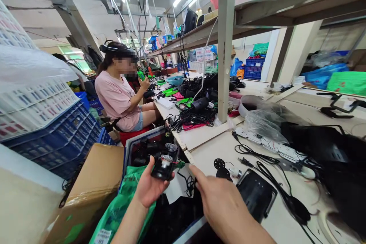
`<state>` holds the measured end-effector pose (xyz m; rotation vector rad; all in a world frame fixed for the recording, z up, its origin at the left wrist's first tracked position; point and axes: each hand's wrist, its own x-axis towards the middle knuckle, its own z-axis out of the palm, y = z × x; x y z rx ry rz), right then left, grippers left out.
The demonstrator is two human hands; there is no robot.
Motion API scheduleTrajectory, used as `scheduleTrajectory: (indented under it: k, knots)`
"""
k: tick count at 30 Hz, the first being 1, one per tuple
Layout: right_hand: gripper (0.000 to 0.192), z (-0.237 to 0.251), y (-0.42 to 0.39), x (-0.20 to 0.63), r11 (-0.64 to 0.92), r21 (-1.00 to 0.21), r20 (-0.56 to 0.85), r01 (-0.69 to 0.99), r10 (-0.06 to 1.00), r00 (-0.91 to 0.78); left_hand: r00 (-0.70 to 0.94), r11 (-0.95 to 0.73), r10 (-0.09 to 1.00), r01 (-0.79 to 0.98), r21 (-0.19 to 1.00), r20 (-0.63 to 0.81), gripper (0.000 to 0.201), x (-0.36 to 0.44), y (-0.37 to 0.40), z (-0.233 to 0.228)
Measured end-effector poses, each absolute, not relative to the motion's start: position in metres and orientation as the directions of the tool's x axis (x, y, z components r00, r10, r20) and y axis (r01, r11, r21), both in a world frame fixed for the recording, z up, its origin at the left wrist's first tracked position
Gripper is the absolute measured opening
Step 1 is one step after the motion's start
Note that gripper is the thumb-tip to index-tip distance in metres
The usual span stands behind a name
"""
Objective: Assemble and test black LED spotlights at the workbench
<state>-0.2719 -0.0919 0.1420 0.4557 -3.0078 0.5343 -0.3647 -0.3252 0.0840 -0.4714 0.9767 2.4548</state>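
Observation:
My left hand is closed around a black plastic housing, held over a crate. A small whitish motor with red wires sits in the housing's open side. A small green circuit board sticks out to the right on wires. My right hand is curled with its fingertips close to that board; the thumb is hidden, and what the fingers pinch, if anything, does not show. Beneath the housing, a black cord lies on a white sheet.
The crate holds black parts and a green bag. A cardboard box stands left. Right, the workbench carries a black casing and power cords. A post rises from it. A co-worker sits beyond.

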Motion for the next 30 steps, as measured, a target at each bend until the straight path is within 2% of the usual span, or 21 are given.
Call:
scheduleTrajectory:
  k: [2, 4, 6, 9, 14, 19, 25, 27, 30]
  knots:
    - [0.071, 0.155, -0.103, -0.291, 0.915, -0.253, -0.025, -0.315, -0.332, -0.943, -0.783, -0.616, 0.445, -0.619, 0.487, -0.434, 0.059, -0.355, -0.318, 0.073]
    - [0.074, 0.159, -0.108, -0.299, 0.921, -0.218, -0.081, -0.323, -0.347, -0.934, -0.726, -0.590, 0.581, -0.687, 0.423, -0.368, 0.056, -0.350, -0.313, 0.062]
    - [0.075, 0.155, -0.111, -0.299, 0.924, -0.209, -0.110, -0.321, -0.349, -0.931, -0.676, -0.568, 0.671, -0.732, 0.375, -0.304, 0.051, -0.348, -0.311, 0.055]
    - [0.078, 0.145, -0.112, -0.298, 0.923, -0.204, -0.128, -0.325, -0.355, -0.926, -0.624, -0.538, 0.739, -0.774, 0.334, -0.254, 0.049, -0.349, -0.308, 0.050]
    - [0.078, 0.136, -0.112, -0.301, 0.922, -0.209, -0.103, -0.327, -0.353, -0.930, -0.606, -0.518, 0.758, -0.784, 0.341, -0.242, 0.052, -0.350, -0.307, 0.050]
    - [0.049, 0.134, -0.112, -0.299, 0.910, -0.265, -0.016, -0.318, -0.334, -0.942, -0.589, -0.493, 0.778, -0.787, 0.371, -0.218, 0.048, -0.350, -0.307, 0.052]
    - [0.052, 0.135, -0.110, -0.294, 0.903, -0.287, 0.020, -0.319, -0.327, -0.945, -0.592, -0.490, 0.776, -0.783, 0.384, -0.218, 0.046, -0.349, -0.303, 0.052]
    - [0.052, 0.136, -0.109, -0.289, 0.909, -0.274, 0.022, -0.314, -0.320, -0.947, -0.615, -0.496, 0.753, -0.765, 0.411, -0.235, 0.045, -0.348, -0.304, 0.051]
    - [0.046, 0.130, -0.107, -0.274, 0.914, -0.259, 0.110, -0.311, -0.292, -0.950, -0.663, -0.503, 0.706, -0.716, 0.484, -0.248, 0.044, -0.347, -0.307, 0.049]
